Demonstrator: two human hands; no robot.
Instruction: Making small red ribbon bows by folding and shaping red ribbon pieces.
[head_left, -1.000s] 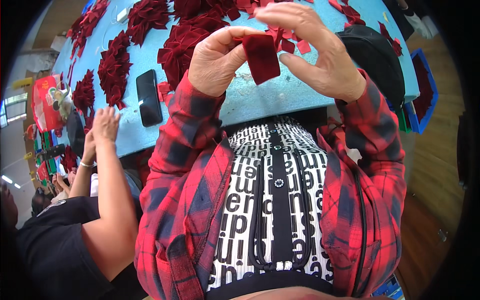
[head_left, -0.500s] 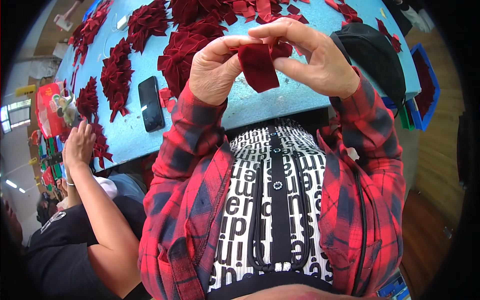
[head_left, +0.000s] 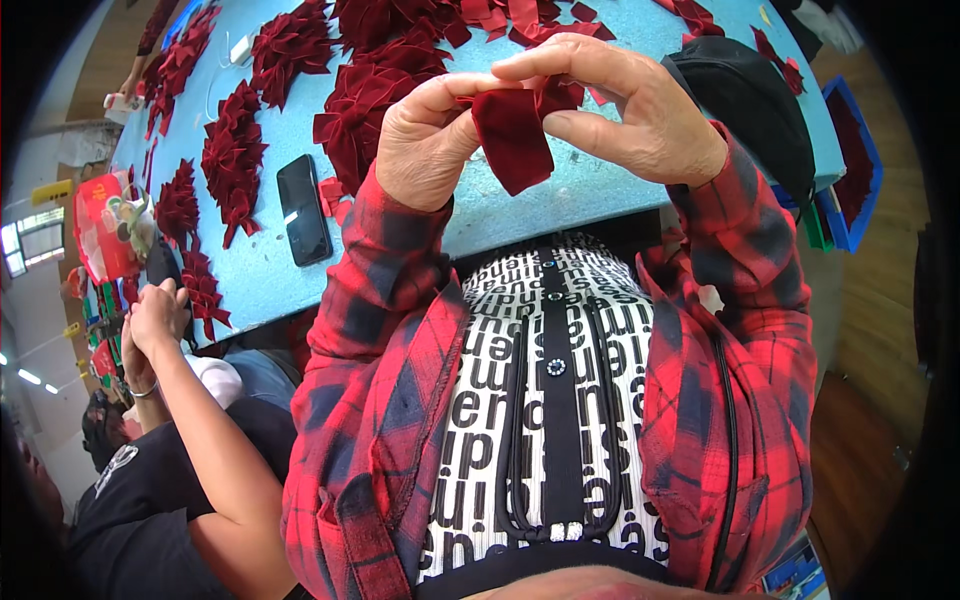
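A dark red velvet ribbon (head_left: 514, 140) is held up in front of my chest, above the near edge of the table, with a looped part to the right and a flat end hanging down. My left hand (head_left: 425, 135) pinches its upper left side between thumb and fingers. At the top, the fingers of my right hand (head_left: 635, 115) reach over the ribbon and meet the left fingertips. The right thumb lies close to the ribbon's right edge. My fingers partly hide the upper fold.
Piles of dark red velvet bows (head_left: 365, 115) cover much of the light blue table (head_left: 290, 120). A black phone (head_left: 303, 210) lies at left, a black bag (head_left: 745, 110) at right. Beyond the right edge is a blue crate (head_left: 850, 170). At left sits a co-worker with clasped hands (head_left: 155, 325).
The ribbon's hanging end reaches slightly lower, and my right thumb has shifted a little away from it. The co-worker's hands have come together lower down.
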